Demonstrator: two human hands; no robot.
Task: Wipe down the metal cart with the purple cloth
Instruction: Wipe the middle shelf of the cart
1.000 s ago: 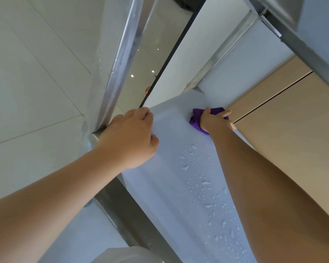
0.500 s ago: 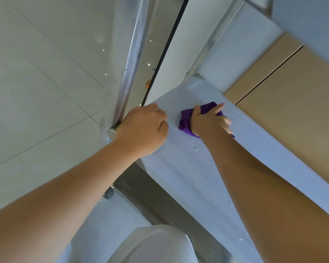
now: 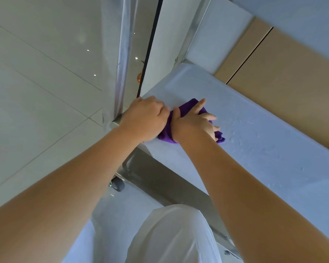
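Centrally, purple cloth (image 3: 186, 109) bunched on metal cart (image 3: 264, 141) top shelf (pale, water-streaked), pressed beneath right hand (image 3: 195, 123) with splayed fingers, touching left hand (image 3: 145, 118), which curls over shelf edge, caster wheel (image 3: 118, 184) below.

My right hand (image 3: 194, 124) presses the cloth (image 3: 188, 109) on the cart's top shelf (image 3: 264, 141), just right of my left hand (image 3: 144, 118) at the shelf's left edge; caster (image 3: 118, 184) below.
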